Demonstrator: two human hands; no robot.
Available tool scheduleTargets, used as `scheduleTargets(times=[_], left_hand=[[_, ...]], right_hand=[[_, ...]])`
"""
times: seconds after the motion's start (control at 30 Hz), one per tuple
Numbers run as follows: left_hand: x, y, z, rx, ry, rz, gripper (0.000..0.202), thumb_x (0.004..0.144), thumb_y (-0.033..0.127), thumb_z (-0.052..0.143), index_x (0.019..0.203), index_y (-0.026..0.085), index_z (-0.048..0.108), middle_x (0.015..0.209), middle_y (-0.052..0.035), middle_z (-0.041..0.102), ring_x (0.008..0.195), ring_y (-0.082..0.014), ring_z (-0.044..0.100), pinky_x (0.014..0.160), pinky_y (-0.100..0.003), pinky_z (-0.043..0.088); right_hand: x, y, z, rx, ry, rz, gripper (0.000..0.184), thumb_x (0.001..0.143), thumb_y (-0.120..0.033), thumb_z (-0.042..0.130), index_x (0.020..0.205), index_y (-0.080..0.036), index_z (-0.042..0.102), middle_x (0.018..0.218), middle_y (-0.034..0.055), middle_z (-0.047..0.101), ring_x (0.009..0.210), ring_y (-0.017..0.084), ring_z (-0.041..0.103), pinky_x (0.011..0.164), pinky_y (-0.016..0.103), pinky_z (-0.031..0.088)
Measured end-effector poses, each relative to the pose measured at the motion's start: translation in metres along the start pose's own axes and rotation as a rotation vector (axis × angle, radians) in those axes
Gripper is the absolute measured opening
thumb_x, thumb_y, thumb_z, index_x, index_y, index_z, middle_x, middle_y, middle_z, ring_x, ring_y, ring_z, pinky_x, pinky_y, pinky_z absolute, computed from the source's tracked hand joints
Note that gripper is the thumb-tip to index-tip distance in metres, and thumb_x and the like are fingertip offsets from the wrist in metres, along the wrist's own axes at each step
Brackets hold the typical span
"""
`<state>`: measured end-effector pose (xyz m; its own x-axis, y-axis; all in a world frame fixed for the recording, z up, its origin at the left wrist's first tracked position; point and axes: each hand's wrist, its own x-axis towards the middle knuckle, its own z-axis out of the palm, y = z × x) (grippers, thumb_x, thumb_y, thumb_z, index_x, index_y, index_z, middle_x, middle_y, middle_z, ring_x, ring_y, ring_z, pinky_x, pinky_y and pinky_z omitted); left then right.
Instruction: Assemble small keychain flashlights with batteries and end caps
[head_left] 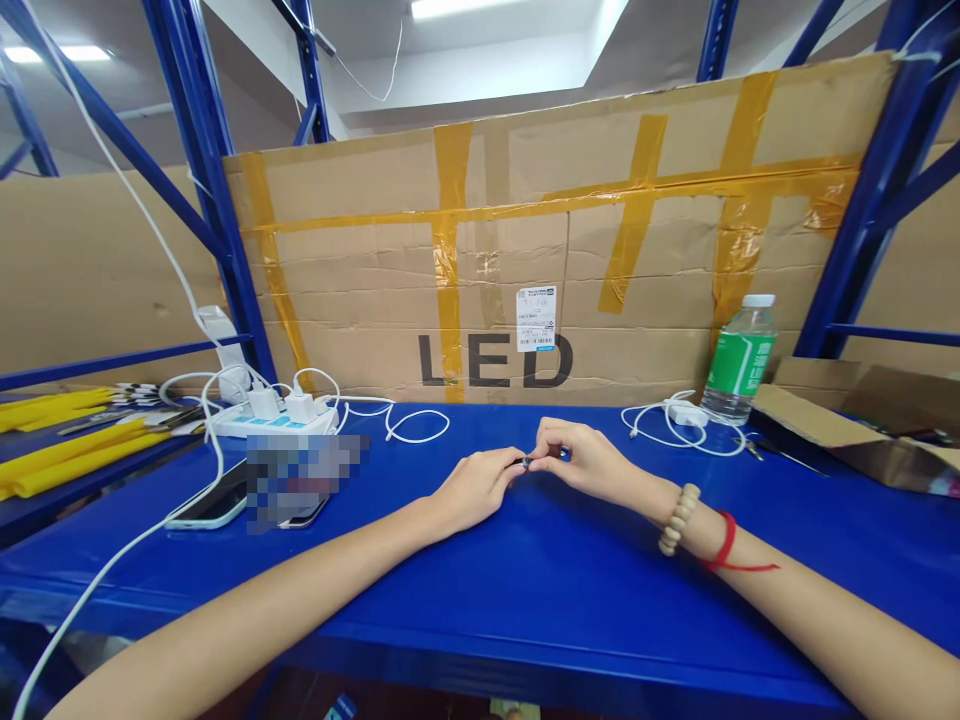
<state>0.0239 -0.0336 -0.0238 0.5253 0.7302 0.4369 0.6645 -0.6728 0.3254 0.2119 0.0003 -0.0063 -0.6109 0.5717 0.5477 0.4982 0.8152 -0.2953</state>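
My left hand point(476, 487) rests low over the blue table, its fingers pinched together toward the middle. Facing it, my right hand point(581, 458) is closed in a pinch, thumb and forefinger meeting the left fingertips. Between the two sets of fingertips shows a small dark piece with a shiny metal part point(526, 463); its kind is too small to make out. Both hands appear to grip it, and most of it is hidden by the fingers. A beaded bracelet point(679, 520) and a red string point(726, 542) are on my right wrist and forearm.
On the blue table point(480, 610), a power strip point(274, 420) with chargers and two phones lie left. A bottle point(741, 362), a white charger with cable point(686, 412) and an open cardboard box point(862, 425) are right. A tall cardboard sheet point(375, 280) stands behind.
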Motion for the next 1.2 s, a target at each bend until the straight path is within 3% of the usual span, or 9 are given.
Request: scheduleTargets(times=[0.33, 0.5, 0.73, 1.2], left_hand=[[0.0, -0.002, 0.001, 0.035, 0.084, 0.057, 0.022, 0.09, 0.022, 0.036, 0.092, 0.018, 0.058, 0.081, -0.0017, 0.064, 0.074, -0.0143, 0.059, 0.068, -0.023, 0.043], [0.0, 0.001, 0.001, 0.079, 0.113, 0.064, 0.025, 0.091, 0.021, 0.034, 0.091, 0.016, 0.058, 0.081, -0.0032, 0.065, 0.075, -0.0152, 0.061, 0.07, -0.024, 0.046], [0.001, 0.003, 0.001, 0.149, 0.129, 0.047, 0.023, 0.09, 0.022, 0.038, 0.103, 0.017, 0.057, 0.102, -0.0053, 0.066, 0.093, -0.0188, 0.062, 0.079, -0.028, 0.048], [0.002, 0.003, -0.001, 0.205, 0.109, 0.005, 0.025, 0.091, 0.023, 0.039, 0.109, 0.019, 0.056, 0.107, -0.0035, 0.065, 0.096, -0.0185, 0.06, 0.084, -0.031, 0.047]], right_hand=[[-0.001, -0.008, 0.001, 0.004, 0.012, 0.063, 0.021, 0.08, -0.032, 0.054, 0.065, -0.017, 0.054, 0.071, -0.0002, 0.055, 0.06, 0.01, 0.049, 0.055, 0.022, 0.035], [0.002, -0.006, 0.01, 0.208, 0.077, 0.178, 0.026, 0.076, -0.037, 0.054, 0.06, -0.017, 0.05, 0.057, -0.0012, 0.051, 0.052, 0.01, 0.043, 0.05, 0.023, 0.034], [0.003, -0.006, 0.012, 0.447, -0.005, 0.398, 0.036, 0.067, -0.05, 0.06, 0.057, -0.016, 0.049, 0.04, -0.0052, 0.043, 0.039, 0.007, 0.036, 0.04, 0.02, 0.027], [0.003, -0.002, 0.014, 0.48, -0.016, 0.41, 0.036, 0.068, -0.049, 0.061, 0.059, -0.015, 0.052, 0.039, -0.0054, 0.044, 0.036, 0.005, 0.035, 0.038, 0.019, 0.026]])
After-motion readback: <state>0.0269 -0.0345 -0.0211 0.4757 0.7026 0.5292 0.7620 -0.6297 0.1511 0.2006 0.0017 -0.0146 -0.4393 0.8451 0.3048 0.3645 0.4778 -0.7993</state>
